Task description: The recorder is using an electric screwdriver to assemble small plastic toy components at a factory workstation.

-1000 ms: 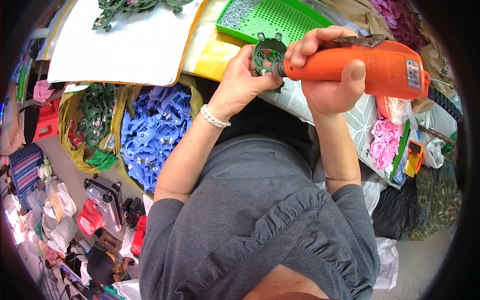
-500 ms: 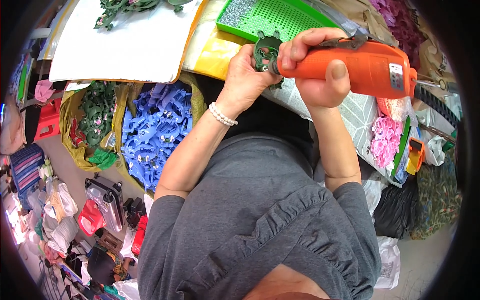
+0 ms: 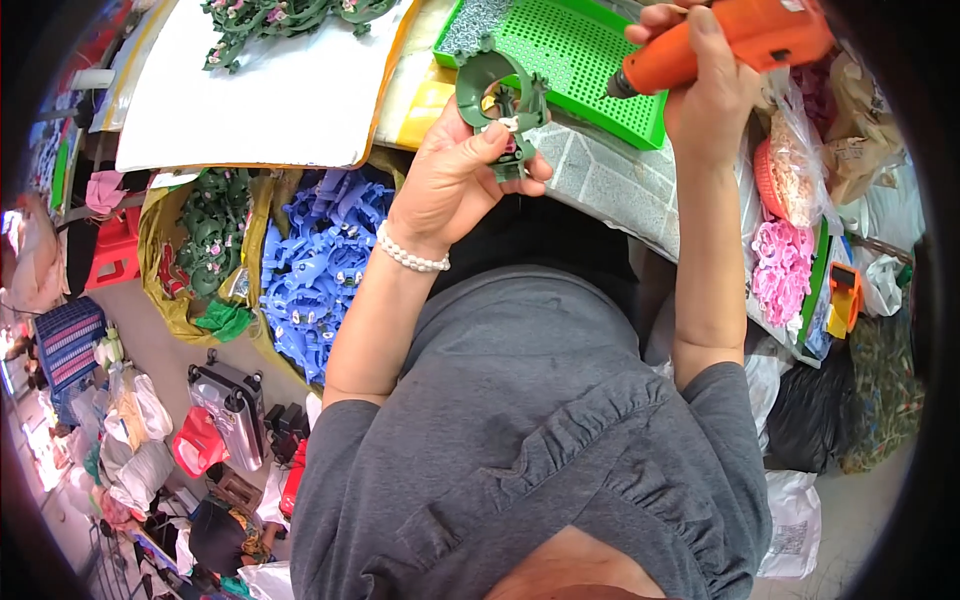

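My left hand [image 3: 440,180] grips a dark green plastic part [image 3: 476,72] with a round, open ring and small knobs. The fingers and thumb close around its lower end, hiding some of it. Up at the right, my right hand [image 3: 715,110] is wrapped round an orange electric screwdriver [image 3: 770,38], whose dark tip points left over the green perforated tray [image 3: 565,60]. The screwdriver tip stands apart from the green part. Many tiny silver pieces [image 3: 478,28], perhaps screws, lie in the tray's left end.
More green parts [image 3: 290,20] rest on a white board [image 3: 250,100] at the far left. Sacks below hold blue parts [image 3: 325,260] and green parts [image 3: 212,225]. At right are pink parts [image 3: 783,270] and a red basket [image 3: 772,185] in plastic. A suitcase [image 3: 228,410] stands on the floor.
The screwdriver has come away from the green part, moving up and right with my right hand. My left hand has shifted slightly left and down, turning the part so its ring shows.
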